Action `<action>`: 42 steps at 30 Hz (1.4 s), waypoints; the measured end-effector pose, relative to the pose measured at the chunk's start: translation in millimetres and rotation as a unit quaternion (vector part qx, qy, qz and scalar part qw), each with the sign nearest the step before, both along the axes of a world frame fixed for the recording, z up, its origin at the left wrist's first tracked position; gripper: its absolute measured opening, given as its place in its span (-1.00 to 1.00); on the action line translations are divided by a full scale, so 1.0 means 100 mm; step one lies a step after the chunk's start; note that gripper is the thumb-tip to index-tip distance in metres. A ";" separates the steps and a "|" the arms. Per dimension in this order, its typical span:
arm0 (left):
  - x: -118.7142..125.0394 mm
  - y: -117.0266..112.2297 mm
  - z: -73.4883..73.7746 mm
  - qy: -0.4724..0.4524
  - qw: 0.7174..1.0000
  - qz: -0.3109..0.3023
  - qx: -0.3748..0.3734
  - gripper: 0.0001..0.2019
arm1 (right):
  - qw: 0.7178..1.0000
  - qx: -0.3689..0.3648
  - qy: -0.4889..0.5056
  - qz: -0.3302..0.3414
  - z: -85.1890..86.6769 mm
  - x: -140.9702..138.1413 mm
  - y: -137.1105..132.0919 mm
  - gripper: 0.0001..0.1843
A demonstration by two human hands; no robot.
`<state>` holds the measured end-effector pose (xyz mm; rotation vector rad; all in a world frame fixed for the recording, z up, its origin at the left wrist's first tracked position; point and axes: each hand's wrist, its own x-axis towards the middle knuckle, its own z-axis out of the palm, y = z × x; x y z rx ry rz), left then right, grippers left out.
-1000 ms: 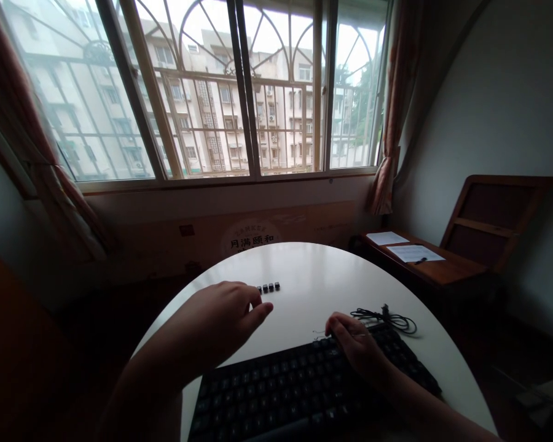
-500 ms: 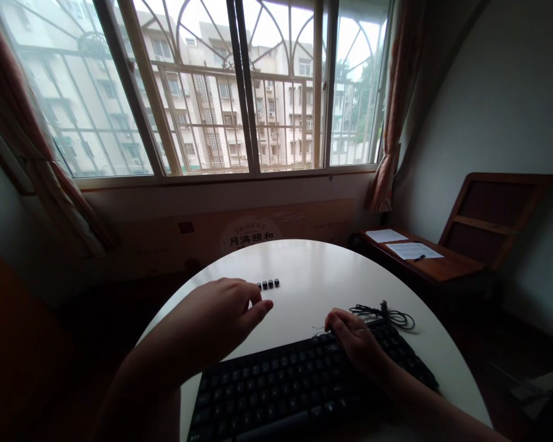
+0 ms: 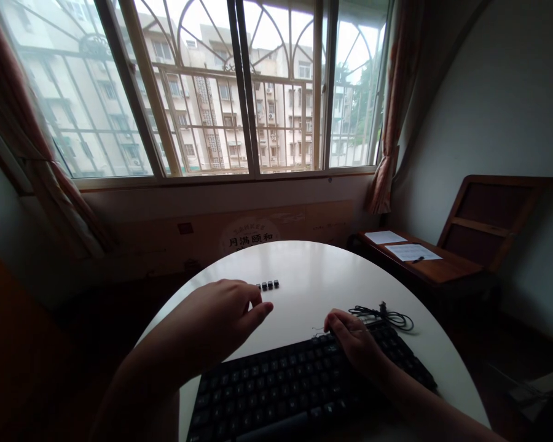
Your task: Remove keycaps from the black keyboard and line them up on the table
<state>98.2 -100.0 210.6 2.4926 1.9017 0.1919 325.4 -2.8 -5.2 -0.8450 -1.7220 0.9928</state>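
A black keyboard [image 3: 267, 383] lies at a slant along the near side of a round white table [image 3: 304, 264]. My left hand [image 3: 230, 310] hovers over the table left of centre, its fingers curled down and closed behind the thumb. Whatever those fingers may hold is hidden. Just beyond its fingertips, several small black keycaps [image 3: 270, 285] stand in a short row, partly covered by the hand. My right hand [image 3: 352, 337] is closed above the keyboard's far edge. Thin wire ends [image 3: 319, 332] show beside its fingertips; the thing in its grip cannot be made out.
A coiled black USB cable [image 3: 396, 318] rests behind the keyboard on the right. To the right, a wooden chair [image 3: 461, 264] carries paper sheets [image 3: 411, 252] and a pen [image 3: 418, 259]. A barred window [image 3: 244, 92] and a printed board [image 3: 299, 221] are beyond the table.
Both hands keep practically the same pose and place. The whole view has shifted very slightly; no object has visibly moved.
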 end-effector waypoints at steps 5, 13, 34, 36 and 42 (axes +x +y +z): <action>0.01 -0.01 0.00 -0.009 1.000 0.000 0.001 -0.60 | 1.000 -0.009 -0.003 -0.002 -0.01 -0.01 0.00 -0.54; -0.01 -0.01 0.01 -0.016 1.000 -0.001 0.001 -0.60 | 1.000 -0.006 -0.003 -0.007 0.00 -0.01 0.00 -0.53; -0.06 0.06 -0.05 0.012 1.000 0.002 -0.007 -0.58 | 0.999 -0.040 0.031 0.000 -0.05 0.02 0.03 -0.60; -0.08 0.08 -0.07 0.012 1.000 0.002 -0.011 -0.57 | 0.997 -0.057 0.042 0.005 -0.05 0.02 0.02 -0.63; -0.11 0.12 -0.10 0.011 1.000 -0.003 -0.015 -0.56 | 0.989 -0.110 0.089 0.040 0.06 0.03 -0.03 -0.71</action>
